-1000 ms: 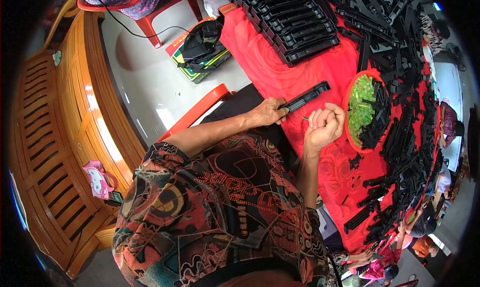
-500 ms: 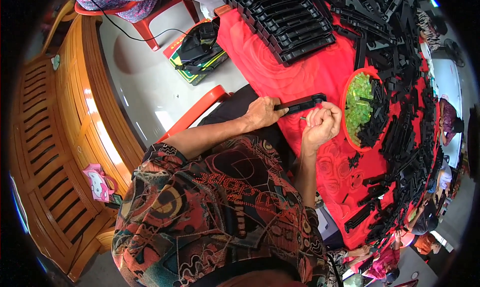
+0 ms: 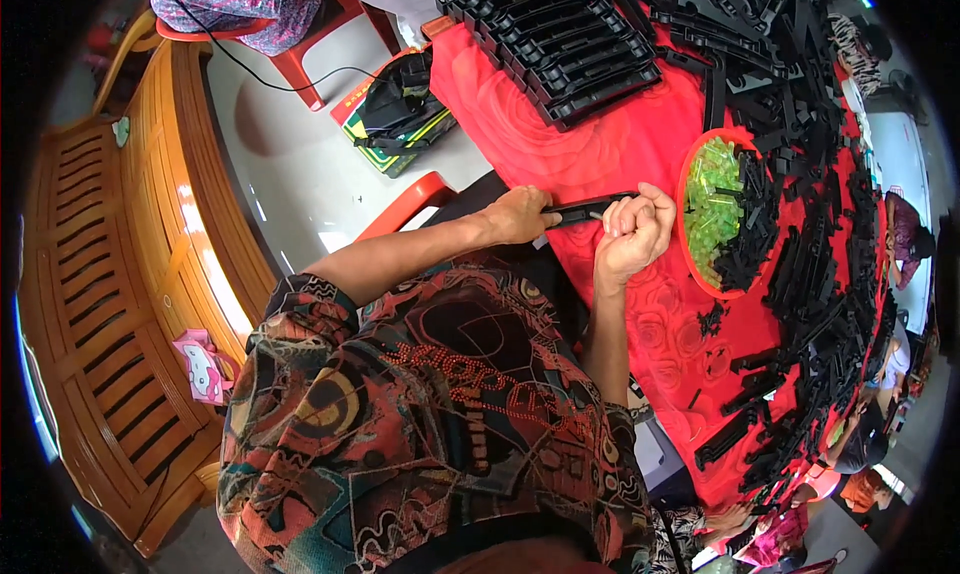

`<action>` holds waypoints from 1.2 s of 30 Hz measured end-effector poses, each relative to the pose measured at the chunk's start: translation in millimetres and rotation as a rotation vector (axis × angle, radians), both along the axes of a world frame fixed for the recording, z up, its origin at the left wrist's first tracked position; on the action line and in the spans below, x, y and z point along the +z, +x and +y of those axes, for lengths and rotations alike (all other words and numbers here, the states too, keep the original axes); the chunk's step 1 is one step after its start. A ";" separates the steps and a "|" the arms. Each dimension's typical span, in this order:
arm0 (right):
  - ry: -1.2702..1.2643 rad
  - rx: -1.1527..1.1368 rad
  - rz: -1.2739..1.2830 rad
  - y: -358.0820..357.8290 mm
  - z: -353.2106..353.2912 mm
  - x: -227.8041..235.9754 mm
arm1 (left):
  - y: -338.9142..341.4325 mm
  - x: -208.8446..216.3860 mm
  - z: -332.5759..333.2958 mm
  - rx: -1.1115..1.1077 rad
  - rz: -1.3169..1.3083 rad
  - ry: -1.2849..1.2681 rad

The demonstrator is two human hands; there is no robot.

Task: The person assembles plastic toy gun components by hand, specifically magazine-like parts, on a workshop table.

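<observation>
A long, narrow black plastic part (image 3: 578, 213) is held over the near edge of the red-covered table. My left hand (image 3: 520, 215) is closed around its left end, thumb along it. My right hand (image 3: 636, 236) is curled at the other end, fingers folded in. A small greyish stub (image 3: 596, 215) pokes out of those fingers toward the part; the rest of it is hidden in the hand. Just right of my right hand stands a round orange-red basin (image 3: 697, 270), holding translucent yellow-green pieces (image 3: 714, 214) and small black pieces (image 3: 752, 236).
Black parts of the same sort lie in a neat stack (image 3: 560, 54) at the far side. Loose black parts (image 3: 800, 264) heap along the right. A red chair (image 3: 405, 206), a bag on a box (image 3: 400, 99) and a wooden bench (image 3: 110, 314) stand left. Other people work at the right rim.
The black part has tilted, now showing a narrower side. Both hands have shifted slightly up and left, and the right hand's stub has come closer to the part.
</observation>
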State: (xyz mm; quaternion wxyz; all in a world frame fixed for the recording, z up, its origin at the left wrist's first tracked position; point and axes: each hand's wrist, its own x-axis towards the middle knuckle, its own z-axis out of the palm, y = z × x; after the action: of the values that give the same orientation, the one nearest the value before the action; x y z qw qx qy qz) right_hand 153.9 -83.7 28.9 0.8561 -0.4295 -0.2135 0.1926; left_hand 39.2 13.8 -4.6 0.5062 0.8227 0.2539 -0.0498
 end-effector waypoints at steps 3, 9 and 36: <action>0.041 0.037 0.027 -2.2 4.3 -0.2 | -12.8 -0.3 -9.4 0.193 -0.060 -0.309; -0.007 0.165 0.113 -8.8 10.1 1.6 | -18.0 1.8 -16.5 0.268 0.027 -0.358; -0.004 0.159 0.109 -6.8 9.1 -9.4 | -5.9 11.7 -15.9 0.289 0.173 -0.320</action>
State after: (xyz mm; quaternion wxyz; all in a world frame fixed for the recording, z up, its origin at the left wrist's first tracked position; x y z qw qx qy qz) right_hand 147.1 -74.6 19.5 0.8476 -0.4018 -0.1996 0.2833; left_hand 33.3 -2.1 7.1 0.6085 0.6797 0.4004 -0.0866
